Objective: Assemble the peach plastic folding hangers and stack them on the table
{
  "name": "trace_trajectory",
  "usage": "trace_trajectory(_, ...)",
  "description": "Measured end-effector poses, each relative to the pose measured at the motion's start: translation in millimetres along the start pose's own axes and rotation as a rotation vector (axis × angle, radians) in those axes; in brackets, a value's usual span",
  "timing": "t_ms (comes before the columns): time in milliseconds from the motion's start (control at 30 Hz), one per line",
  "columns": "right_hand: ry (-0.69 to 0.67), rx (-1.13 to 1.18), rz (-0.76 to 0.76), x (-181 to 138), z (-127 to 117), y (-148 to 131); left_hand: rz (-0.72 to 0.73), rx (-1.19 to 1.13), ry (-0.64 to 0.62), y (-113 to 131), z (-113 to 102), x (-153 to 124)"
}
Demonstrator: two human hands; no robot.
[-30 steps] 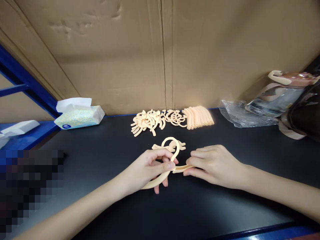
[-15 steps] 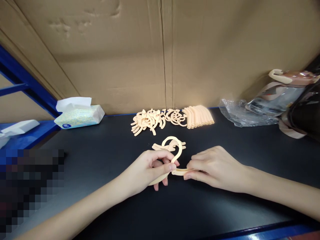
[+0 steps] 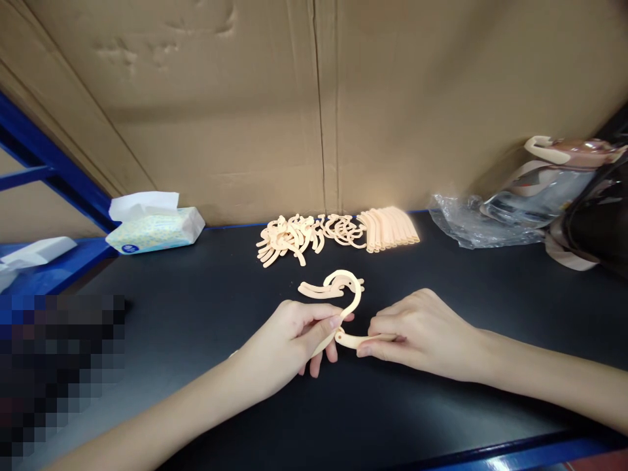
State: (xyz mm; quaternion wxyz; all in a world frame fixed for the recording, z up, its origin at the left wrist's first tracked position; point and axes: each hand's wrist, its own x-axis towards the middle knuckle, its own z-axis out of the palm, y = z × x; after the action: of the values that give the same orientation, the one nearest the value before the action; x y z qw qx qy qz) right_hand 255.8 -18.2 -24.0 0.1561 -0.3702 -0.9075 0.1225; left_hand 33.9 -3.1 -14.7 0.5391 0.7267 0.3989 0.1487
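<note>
1 hooked piece (image 3: 357, 297), pinched in the left hand (image 3: 295, 333), and 1 curved arm (image 3: 349, 341), gripped by the right hand (image 3: 417, 335), right of the tissue pack (image 3: 169, 232) and nearer the viewer; skewed pressure could make the curved arm slip.

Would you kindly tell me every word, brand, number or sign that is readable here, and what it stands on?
No text can be read in this view.
Blue oval mark on the tissue pack: too small and blurred to read.
Cream hook in the left hand, curved piece in the right hand: no lettering visible.
</note>
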Motion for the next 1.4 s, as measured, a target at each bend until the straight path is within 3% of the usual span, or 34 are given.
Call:
trace_trajectory(633, -0.011, -0.07, 0.002, 3.1, -2.0, 3.3, -0.053, 0.002, -0.016, -1.3, 0.8, 2.3)
trace_trajectory(933, 0.04, -0.133, -0.025, -1.4, 4.9, 9.9, 0.018, 0.465, 0.05, 2.1, 4.2, -2.3)
trace_trajectory(1067, 0.09, -0.138, -0.103, -0.1, 3.4, 14.6, 0.056, 0.551, 0.05, -1.0, 3.1, 0.3)
trace_trajectory(1200, 0.188, -0.266, -0.226, 1.2, 1.9, 17.9, 0.066, 0.454, 0.031, -6.5, 0.7, 4.4)
trace_trajectory(1400, 0.349, -0.333, -0.269, 3.1, -0.6, 17.6, 0.062, 0.36, 0.012, -7.7, 0.3, 6.4)
